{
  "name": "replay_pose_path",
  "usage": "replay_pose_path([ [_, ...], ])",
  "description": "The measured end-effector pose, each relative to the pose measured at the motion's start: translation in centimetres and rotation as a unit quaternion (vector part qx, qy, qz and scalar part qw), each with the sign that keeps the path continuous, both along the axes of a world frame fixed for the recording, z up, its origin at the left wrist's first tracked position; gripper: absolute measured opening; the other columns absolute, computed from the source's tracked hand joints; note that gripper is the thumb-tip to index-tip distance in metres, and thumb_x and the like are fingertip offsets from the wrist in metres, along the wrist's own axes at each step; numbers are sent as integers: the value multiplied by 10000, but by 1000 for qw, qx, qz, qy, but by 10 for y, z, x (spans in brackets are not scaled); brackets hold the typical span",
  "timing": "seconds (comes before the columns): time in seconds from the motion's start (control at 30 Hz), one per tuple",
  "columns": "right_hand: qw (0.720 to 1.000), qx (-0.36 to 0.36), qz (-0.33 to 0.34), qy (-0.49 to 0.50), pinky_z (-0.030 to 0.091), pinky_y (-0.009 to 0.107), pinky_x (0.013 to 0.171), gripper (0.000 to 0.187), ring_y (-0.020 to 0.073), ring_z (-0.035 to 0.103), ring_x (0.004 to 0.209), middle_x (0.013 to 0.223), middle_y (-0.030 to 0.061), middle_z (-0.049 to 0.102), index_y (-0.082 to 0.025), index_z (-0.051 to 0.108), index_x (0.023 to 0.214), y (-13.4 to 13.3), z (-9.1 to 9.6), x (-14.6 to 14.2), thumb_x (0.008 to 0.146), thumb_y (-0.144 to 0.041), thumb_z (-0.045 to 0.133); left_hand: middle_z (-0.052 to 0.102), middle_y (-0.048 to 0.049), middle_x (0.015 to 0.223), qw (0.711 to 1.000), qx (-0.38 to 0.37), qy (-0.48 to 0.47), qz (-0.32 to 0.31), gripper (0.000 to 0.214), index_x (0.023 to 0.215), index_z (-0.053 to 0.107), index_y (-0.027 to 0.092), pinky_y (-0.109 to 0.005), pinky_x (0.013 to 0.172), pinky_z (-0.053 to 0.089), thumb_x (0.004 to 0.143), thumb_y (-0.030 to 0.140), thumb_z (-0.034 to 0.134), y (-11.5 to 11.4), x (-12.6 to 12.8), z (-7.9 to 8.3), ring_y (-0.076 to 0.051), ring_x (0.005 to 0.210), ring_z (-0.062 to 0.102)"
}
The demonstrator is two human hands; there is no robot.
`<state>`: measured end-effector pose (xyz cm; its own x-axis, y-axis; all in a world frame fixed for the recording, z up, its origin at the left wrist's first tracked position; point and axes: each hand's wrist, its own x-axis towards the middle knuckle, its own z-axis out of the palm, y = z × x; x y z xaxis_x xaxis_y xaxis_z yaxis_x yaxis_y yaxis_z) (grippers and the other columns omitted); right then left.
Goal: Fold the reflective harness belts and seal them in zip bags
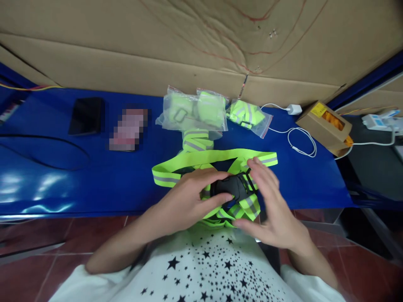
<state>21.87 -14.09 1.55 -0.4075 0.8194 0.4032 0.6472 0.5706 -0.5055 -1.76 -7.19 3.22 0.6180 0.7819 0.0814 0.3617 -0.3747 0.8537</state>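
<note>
A black plastic buckle (231,188) on neon-yellow reflective straps (209,158) is pinched between the thumb and fingers of my left hand (197,197). To its right, my right hand (272,205) is open, thumb and fingers well apart. Its fingertips are at the strap just beyond the buckle, and its thumb lies by the lower strap folds; whether they press on the strap I cannot tell. One band of the straps loops out behind both hands, and the rest bunches at the table's front edge, against the starred white shirt.
Clear bags (195,110) of folded yellow straps lie at the back, with another bag (248,115) beside them. A white cable (310,144) and an open cardboard box (325,126) are to the right. A dark tablet-like object (86,116) and a blurred-out object (127,130) lie left on the blue table (126,184).
</note>
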Motion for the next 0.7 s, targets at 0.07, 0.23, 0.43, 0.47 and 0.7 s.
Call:
replay_pose_path([
  [0.07, 998, -47, 5, 33, 293, 674, 1288, 1078, 410, 274, 1600, 1707, 155, 328, -226, 166, 1705, 2, 15, 14, 882, -627, 736, 779, -30, 1155, 998, -40, -29, -33, 322, 1220, 721, 279, -385, 873, 602, 921, 395, 752, 3, -6, 10, -257, 1017, 744],
  [0.23, 985, -143, 82, 46, 586, 527, 1107, 1159, 359, 627, 1361, 1540, 90, 585, -358, 175, 1698, 22, 45, 22, 787, -564, 861, 689, -6, 989, 972, -97, -195, -87, 501, 1385, 654, 333, -288, 806, 580, 902, 297, 784, 19, -4, 45, -181, 920, 686],
  [0.43, 987, -71, 76, 119, 627, 423, 1025, 696, 250, 730, 1156, 1229, 8, 737, -393, 447, 1586, 70, 89, -6, 951, -310, 718, 591, 12, 855, 913, -76, -401, 2, 202, 1141, 703, 245, -227, 694, 517, 944, 221, 742, 51, 19, 70, -91, 708, 581],
  [0.47, 989, -41, 64, 126, 599, 434, 1066, 562, 246, 720, 1168, 1223, 16, 739, -352, 548, 1515, 81, 96, -10, 973, -307, 688, 597, 6, 865, 911, -56, -408, 34, 149, 1103, 701, 235, -238, 719, 523, 958, 249, 729, 57, 21, 73, -99, 726, 591],
  [0.7, 940, 57, -10, 336, 578, 436, 1076, 300, 225, 713, 1153, 1236, 31, 729, -292, 675, 1296, 144, 128, -22, 1001, -346, 663, 673, -48, 1134, 949, 86, -301, 37, 592, 1262, 587, 224, -332, 984, 531, 802, 451, 882, 90, 22, 103, -220, 1098, 673],
])
